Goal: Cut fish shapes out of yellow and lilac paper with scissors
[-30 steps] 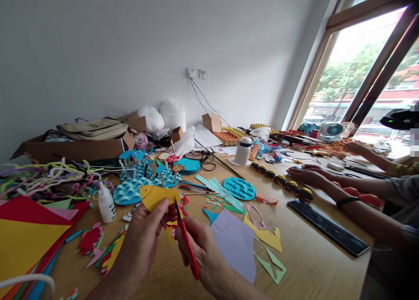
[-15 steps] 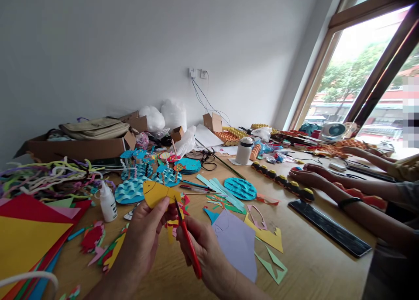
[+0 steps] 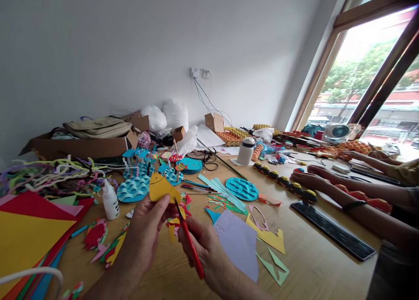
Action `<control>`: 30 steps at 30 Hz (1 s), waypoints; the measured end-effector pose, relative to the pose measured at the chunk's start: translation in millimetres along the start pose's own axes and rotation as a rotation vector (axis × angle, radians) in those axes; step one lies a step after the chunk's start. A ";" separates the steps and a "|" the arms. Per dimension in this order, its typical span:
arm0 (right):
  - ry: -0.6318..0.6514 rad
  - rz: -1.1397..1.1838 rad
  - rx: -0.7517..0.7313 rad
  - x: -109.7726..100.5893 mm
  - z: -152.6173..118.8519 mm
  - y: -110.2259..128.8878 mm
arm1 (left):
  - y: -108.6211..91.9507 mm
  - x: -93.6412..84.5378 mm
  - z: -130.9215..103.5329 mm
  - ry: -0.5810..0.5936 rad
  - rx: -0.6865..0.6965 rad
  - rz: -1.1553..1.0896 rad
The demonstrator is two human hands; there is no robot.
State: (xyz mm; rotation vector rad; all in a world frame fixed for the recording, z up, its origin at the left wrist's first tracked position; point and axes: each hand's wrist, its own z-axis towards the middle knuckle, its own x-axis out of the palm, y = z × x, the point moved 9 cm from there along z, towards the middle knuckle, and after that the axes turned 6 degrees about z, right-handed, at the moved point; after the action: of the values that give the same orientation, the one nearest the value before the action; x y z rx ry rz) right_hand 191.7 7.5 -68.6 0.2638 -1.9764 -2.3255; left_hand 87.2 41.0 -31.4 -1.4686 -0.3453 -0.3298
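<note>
"How many things are in the two hands?"

"Two. One yellow paper fish (image 3: pixel 160 189) and one pair of scissors (image 3: pixel 194 253). The left hand (image 3: pixel 148 225) has thumb and fingers pinched together on the fish's lower edge. The right hand (image 3: pixel 203 244) has its fingers clamped round the scissors."

"Where is the fish, taking the glue bottle as landmark?"

"Right of the glue bottle (image 3: pixel 110 201), held up off the wooden tabletop (image 3: pixel 304 278). It's flat paper with curved dark lines drawn across it."

"And the scissors?"

"Also right of the bottle: red, smooth-looking handles and slim dark blades at the fish's right end. I can't tell how far apart the blades stand."

"The bottle itself?"

"One, white, upright, with a tapering nozzle."

"Anything else to count?"

"One purple sheet (image 3: pixel 237 243), well to the bottle's right, flat, with a faint outline drawn on it. Beyond that sheet, also right of the bottle, one round blue disc (image 3: pixel 242 189) with a crinkled surface. Left of the bottle, fuzzy pipe cleaners (image 3: pixel 65 175) in a tangle too dense to count."
</note>
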 end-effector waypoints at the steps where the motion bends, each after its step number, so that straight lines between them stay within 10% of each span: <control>1: 0.002 0.002 0.001 0.0 0.0 0.0 | 0.5 -0.3 0.3 -0.003 -0.004 0.001; 30: 0.004 0.040 0.024 1.2 0.1 2.3 | 4.0 10.0 -5.9 0.048 -0.034 0.006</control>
State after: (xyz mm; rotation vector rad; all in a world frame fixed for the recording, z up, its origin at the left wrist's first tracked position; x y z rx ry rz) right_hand 190.5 7.0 -66.4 0.2273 -1.9906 -2.2763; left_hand 98.1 35.3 -31.2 -1.4925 -0.2978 -0.3667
